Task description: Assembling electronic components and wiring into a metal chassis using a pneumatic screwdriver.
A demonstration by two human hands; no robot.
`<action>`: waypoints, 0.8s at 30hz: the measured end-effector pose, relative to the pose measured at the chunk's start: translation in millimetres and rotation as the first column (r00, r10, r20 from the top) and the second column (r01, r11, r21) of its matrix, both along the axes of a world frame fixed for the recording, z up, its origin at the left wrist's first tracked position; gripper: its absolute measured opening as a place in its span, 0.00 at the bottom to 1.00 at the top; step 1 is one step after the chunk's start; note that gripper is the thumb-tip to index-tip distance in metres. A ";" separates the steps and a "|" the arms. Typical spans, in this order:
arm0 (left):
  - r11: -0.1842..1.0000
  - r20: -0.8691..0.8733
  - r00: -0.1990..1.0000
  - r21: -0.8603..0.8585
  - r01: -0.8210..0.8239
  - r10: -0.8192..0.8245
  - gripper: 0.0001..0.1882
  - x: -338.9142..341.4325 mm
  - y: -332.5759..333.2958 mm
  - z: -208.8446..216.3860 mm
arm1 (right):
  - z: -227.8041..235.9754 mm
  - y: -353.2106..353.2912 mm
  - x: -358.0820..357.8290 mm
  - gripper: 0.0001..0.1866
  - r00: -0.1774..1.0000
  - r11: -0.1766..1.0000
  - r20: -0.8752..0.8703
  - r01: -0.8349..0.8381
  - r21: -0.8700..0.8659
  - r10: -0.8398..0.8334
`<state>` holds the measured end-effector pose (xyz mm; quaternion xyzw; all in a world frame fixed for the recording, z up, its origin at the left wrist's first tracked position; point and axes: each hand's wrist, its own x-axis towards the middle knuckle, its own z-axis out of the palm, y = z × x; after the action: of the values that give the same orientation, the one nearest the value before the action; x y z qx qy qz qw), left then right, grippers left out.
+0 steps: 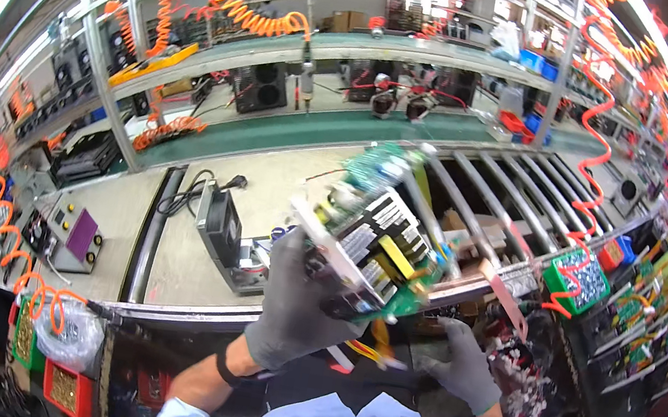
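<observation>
In a grey glove, my left hand [289, 310] grips a circuit board assembly [377, 241] by its near left side and holds it tilted above the bench edge. The assembly has green boards, a black panel with white labels and a yellow block. Red and yellow wires [369, 352] dangle beneath it. To its right and nearer to me, my gloved right hand [461, 367] is off the board, with fingers apart and nothing visible in them. Left of the assembly, an opened dark metal housing [222, 235] stands on the bench, a black power cord [181, 194] beside it.
Metal rollers [473, 199] run right of the bench. A green bin of screws [578, 281] sits at their near side, with a rack of circuit boards [649, 325] beyond. A test box with a purple panel [75, 239] lies at left. Orange coiled hoses [258, 20] hang overhead.
</observation>
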<state>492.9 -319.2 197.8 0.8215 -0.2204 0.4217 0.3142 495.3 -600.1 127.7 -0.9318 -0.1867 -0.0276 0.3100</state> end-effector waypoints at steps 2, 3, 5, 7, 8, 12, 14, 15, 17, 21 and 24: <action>0.988 0.130 0.990 0.133 -0.077 0.060 0.50 -0.8 7.3 6.3 | -0.9 22.3 3.4 0.36 0.965 0.773 -0.071 -0.157 0.615 0.252; 0.958 0.185 0.978 0.253 -0.138 0.091 0.46 -0.4 8.3 6.3 | -0.6 32.4 -0.5 0.34 0.877 0.282 -0.118 -0.021 0.959 0.466; 0.860 0.255 0.960 0.458 -0.225 0.115 0.35 0.9 8.2 2.7 | 1.4 54.5 5.7 0.27 0.899 0.218 -0.186 0.105 0.970 0.396; 0.808 0.279 0.955 0.537 -0.244 0.103 0.34 4.1 9.0 -1.7 | 0.8 73.2 -1.6 0.24 0.975 0.420 -0.168 0.092 0.903 0.149; 0.786 0.254 0.962 0.572 -0.233 0.101 0.40 5.8 10.4 -3.2 | 0.5 79.8 1.0 0.22 0.915 0.185 -0.292 0.248 0.951 0.279; 0.741 0.304 0.941 0.596 -0.309 0.148 0.40 6.5 12.2 -4.1 | -4.9 85.9 9.3 0.21 0.790 -0.089 -0.375 0.471 0.877 0.485; 0.792 0.193 0.970 0.564 -0.234 0.149 0.46 -0.2 17.5 -5.6 | -8.7 81.4 14.1 0.20 0.781 -0.077 -0.475 0.547 0.834 0.405; 0.816 0.078 0.983 0.548 -0.183 0.168 0.51 -7.4 25.1 -8.0 | -10.3 79.2 16.4 0.20 0.779 -0.118 -0.387 0.501 0.857 0.494; 0.978 0.221 0.967 0.133 -0.159 0.128 0.57 -16.2 46.6 -19.0 | -11.3 75.5 21.3 0.18 0.758 -0.234 -0.302 0.509 0.828 0.578; 0.783 -0.002 1.000 -0.621 0.012 -0.017 0.56 -21.3 101.6 -82.0 | -8.5 66.8 21.6 0.15 0.760 -0.260 -0.332 0.540 0.800 0.559; 0.566 -0.308 0.826 -0.825 0.017 -0.473 0.63 -25.5 95.6 -152.5 | -7.9 63.9 23.5 0.12 0.736 -0.298 -0.300 0.560 0.773 0.606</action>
<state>467.3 -223.6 45.3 0.6328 -0.0376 0.1978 0.7477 518.8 -536.2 119.7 -0.1929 0.0241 0.1820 0.9639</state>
